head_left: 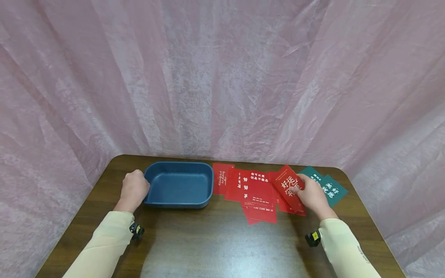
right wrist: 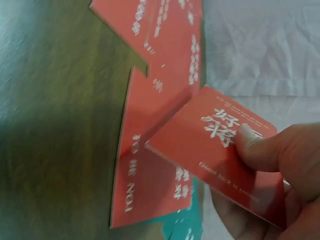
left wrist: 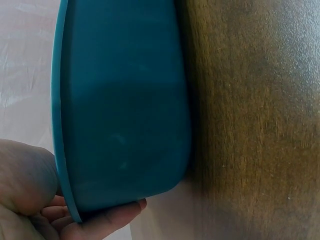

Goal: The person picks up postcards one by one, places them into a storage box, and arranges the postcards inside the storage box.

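Note:
At the left end of a blue plastic basin (head_left: 179, 203), my left hand (head_left: 135, 190) grips the rim. The left wrist view has the basin's outer wall (left wrist: 120, 110) up close, with a finger lying along it below the rim. My right hand (head_left: 314, 194) pinches a red card (right wrist: 195, 145) printed with white characters, thumb on its printed face. That card is held tilted above other red cards (right wrist: 150, 175). Beneath and beside the right hand lie green cards (head_left: 335, 192), partly overlapping.
Several red cards (head_left: 259, 188) lie spread and overlapping between the basin and my right hand; one (head_left: 219, 185) is next to the basin's right end. Everything stands on a brown wooden table (head_left: 208, 239). A pink curtain (head_left: 222, 77) hangs behind the table's far edge.

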`<state>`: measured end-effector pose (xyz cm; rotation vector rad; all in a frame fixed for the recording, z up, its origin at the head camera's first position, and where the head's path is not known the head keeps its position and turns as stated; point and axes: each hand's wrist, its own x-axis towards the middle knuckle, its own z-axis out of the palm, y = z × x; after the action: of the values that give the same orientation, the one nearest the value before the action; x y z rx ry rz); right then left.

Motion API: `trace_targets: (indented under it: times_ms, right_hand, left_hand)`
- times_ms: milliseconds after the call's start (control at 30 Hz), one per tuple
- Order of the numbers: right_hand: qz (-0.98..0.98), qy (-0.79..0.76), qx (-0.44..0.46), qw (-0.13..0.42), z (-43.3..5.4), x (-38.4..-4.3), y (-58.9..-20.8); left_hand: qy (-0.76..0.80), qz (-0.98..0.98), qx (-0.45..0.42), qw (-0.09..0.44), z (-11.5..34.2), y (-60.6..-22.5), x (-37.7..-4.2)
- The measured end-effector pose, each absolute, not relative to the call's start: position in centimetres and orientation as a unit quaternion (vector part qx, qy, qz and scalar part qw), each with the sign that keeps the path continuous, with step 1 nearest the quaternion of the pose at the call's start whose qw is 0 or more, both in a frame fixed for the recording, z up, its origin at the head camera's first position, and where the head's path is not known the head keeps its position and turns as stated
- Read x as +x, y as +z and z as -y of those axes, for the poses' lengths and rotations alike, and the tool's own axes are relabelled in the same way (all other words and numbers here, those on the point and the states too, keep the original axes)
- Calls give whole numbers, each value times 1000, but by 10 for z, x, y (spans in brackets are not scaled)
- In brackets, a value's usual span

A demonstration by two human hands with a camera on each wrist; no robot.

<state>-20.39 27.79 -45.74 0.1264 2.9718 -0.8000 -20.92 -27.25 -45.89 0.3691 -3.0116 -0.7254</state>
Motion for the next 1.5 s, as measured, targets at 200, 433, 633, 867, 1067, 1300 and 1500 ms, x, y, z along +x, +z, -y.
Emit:
trace_targets:
  times_ms: [200,433,633,867,1067,1300,1500]
  right_hand:
    - [-955,-293,27,27,-263,-208,-441]
    - [-941,-338,-8,-31,-235,-216,-421]
    - [-925,-365,-48,-92,-196,-234,-403]
    - [-912,-389,-116,-62,-132,-252,-395]
    - [-906,-389,-161,-37,-77,-253,-404]
    - [-896,-391,-206,33,-22,-251,-424]
    - [-888,-396,-223,69,8,-248,-439]
  left_hand:
    - [-230,965,123,9,272,-459,-209]
    - [-228,966,125,4,273,-460,-210]
    - [-225,966,124,12,273,-462,-211]
    - [-221,968,119,22,269,-467,-213]
    - [-217,968,123,19,267,-467,-212]
    - [-210,970,118,31,264,-463,-209]
    - [-209,970,121,32,262,-463,-208]
